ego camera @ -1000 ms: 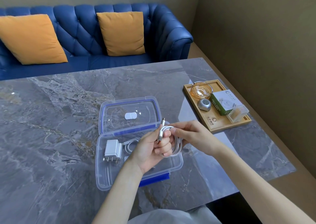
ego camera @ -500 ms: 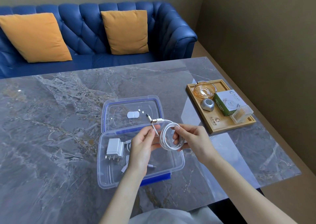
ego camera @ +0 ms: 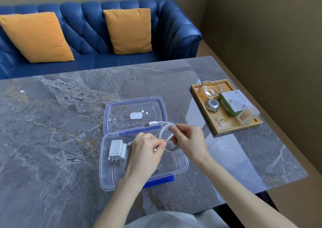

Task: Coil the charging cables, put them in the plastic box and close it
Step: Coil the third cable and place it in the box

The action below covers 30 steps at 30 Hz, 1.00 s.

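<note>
The job stood somewhere past its middle, by my reckoning. The white charging cable [ego camera: 169, 137] was wound into a small round coil and held in the air just over the open plastic box [ego camera: 111, 179], not yet laid inside. The right hand [ego camera: 189, 143] pinched the coil at its upper edge between thumb and fingers, while the left hand [ego camera: 145, 155] gripped the loose plug end at the near side of the loop, as if tucking it through to lock the turns; one plug stuck out to the left above the coil. In the box there already lay a white wall charger [ego camera: 117, 149], and beside it a bit of a further cable that the left hand mostly hid, so I could not tell how neatly it was coiled. What remained, as I judged it: finish the tuck, lay the coil in the box, swing the hinged lid [ego camera: 135, 113] over and snap the blue latch [ego camera: 159, 181]. By count: one box with one lid, one charger, one cable in hand and apparently one more inside, two hands at work. On the marble desk [ego camera: 61, 132] to the right sat one wooden tray [ego camera: 224, 126].
</note>
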Tool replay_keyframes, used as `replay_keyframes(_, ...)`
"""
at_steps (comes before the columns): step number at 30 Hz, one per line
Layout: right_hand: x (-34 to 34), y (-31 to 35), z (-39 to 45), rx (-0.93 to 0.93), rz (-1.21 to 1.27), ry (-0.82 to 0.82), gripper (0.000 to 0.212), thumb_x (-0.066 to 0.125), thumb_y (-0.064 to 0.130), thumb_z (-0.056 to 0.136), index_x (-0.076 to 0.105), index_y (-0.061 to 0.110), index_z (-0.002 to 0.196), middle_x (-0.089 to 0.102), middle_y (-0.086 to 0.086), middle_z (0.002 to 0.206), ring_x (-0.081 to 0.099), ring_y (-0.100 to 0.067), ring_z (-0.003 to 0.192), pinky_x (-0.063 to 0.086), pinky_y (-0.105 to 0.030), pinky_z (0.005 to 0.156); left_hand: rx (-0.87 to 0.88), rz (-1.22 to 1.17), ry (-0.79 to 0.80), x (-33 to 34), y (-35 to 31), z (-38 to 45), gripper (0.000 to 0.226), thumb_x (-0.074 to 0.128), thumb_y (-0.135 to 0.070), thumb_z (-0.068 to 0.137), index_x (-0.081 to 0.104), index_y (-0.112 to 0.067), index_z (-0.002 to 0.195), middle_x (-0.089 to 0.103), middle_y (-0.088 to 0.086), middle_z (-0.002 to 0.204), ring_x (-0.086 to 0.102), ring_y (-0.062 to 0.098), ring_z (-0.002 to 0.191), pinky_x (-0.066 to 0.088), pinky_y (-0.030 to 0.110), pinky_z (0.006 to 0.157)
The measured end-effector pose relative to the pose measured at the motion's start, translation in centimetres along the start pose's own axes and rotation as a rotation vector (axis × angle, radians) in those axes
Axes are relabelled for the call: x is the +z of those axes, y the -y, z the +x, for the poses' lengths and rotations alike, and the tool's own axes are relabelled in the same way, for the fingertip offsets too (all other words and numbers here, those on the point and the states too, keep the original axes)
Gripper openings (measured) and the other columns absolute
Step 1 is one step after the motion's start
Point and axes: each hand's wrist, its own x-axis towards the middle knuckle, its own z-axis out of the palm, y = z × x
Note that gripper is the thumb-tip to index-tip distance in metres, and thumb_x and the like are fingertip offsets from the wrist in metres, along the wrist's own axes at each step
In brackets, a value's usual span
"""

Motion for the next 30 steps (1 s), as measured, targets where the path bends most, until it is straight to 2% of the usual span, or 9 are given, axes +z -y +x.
replay_keyframes(5,0.3,0.5,0.1,0.019,0.164,0.051,0.024,0.054,0.018,0.092,0.072,0.008,0.08,0.056,0.004,0.052,0.049,-0.005,0.047,0.043,-0.019,0.047,-0.14,0.03,0.01,-0.7,-0.7,0.6,0.021,0.061,-0.023,0.085,0.075,-0.009,0.077,0.062,0.012,0.069,0.053,0.028,0.076,0.039,0.032,0.065)
replay_keyframes(9,0.5,0.1,-0.3,0.0,0.178,0.061,0.023,0.052,0.017,0.092,0.072,0.011,0.083,0.056,0.002,0.054,0.048,-0.008,0.051,0.044,-0.023,0.048,-0.239,0.126,0.072,-0.7,-1.2,1.0,0.033,0.059,-0.025,0.085,0.063,-0.01,0.056,0.044,0.004,0.044,0.047,0.024,0.053,0.028,0.018,0.041)
replay_keyframes(11,0.5,-0.1,-0.4,-0.032,0.162,0.062,0.023,0.051,0.017,0.093,0.071,0.012,0.083,0.056,0.001,0.056,0.049,-0.01,0.053,0.044,-0.025,0.049,-0.286,0.149,0.066,-0.4,-1.4,1.3,0.03,0.06,-0.024,0.083,0.064,-0.009,0.058,0.044,0.005,0.043,0.044,0.026,0.051,0.033,0.026,0.045)
replay_keyframes(13,0.3,-0.1,-0.5,-0.073,0.135,0.067,0.022,0.052,0.017,0.093,0.07,0.013,0.081,0.056,0.003,0.056,0.048,-0.009,0.054,0.043,-0.025,0.051,-0.305,0.114,0.013,-0.1,-1.3,1.6,0.02,0.063,-0.024,0.081,0.07,-0.011,0.067,0.064,0.008,0.056,0.058,0.029,0.062,0.042,0.028,0.054)
replay_keyframes(15,0.0,0.0,-0.5,-0.094,0.132,0.075,0.022,0.052,0.016,0.093,0.069,0.017,0.08,0.055,0.006,0.055,0.047,-0.007,0.053,0.043,-0.022,0.051,-0.3,0.067,-0.106,0.1,-1.2,1.7,0.014,0.068,-0.023,0.078,0.07,-0.012,0.07,0.073,0.007,0.067,0.065,0.028,0.07,0.048,0.031,0.061)
replay_keyframes(19,-0.4,0.2,-0.2,-0.033,0.281,0.139,0.021,0.05,0.014,0.093,0.071,0.014,0.093,0.058,0.0,0.057,0.052,-0.011,0.053,0.047,-0.021,0.048,-0.255,-0.009,-0.261,0.4,-0.9,1.6,0.023,0.074,-0.026,0.074,0.063,-0.007,0.068,0.07,0.007,0.064,0.063,0.025,0.061,0.048,0.032,0.06)
replay_keyframes(23,-0.7,0.5,-0.3,-0.012,0.378,0.24,0.023,0.048,0.012,0.094,0.071,0.015,0.094,0.057,-0.001,0.057,0.051,-0.011,0.052,0.047,-0.021,0.048,-0.246,0.004,-0.22,1.0,0.0,1.7,0.018,0.067,-0.03,0.078,0.064,-0.012,0.076,0.06,0.002,0.071,0.052,0.021,0.065,0.037,0.028,0.06)
replay_keyframes(27,-0.5,0.7,-0.5,0.013,0.408,0.266,0.023,0.048,0.012,0.094,0.07,0.013,0.097,0.056,-0.003,0.059,0.052,-0.011,0.054,0.046,-0.021,0.048,-0.436,-0.501,-0.027,1.5,0.2,1.7,0.027,0.056,-0.03,0.081,0.067,-0.007,0.071,0.065,0.019,0.067,0.057,0.02,0.067,0.045,0.035,0.067)
replay_keyframes(30,-0.1,1.0,-0.7,0.025,0.408,0.233,0.021,0.049,0.012,0.093,0.071,0.013,0.093,0.058,-0.004,0.061,0.053,-0.01,0.054,0.045,-0.021,0.046,-0.599,-0.764,-0.143,1.8,-0.7,1.6,0.021,0.058,-0.011,0.086,0.066,-0.015,0.066,0.064,0.001,0.062,0.057,0.015,0.066,0.043,0.028,0.07)
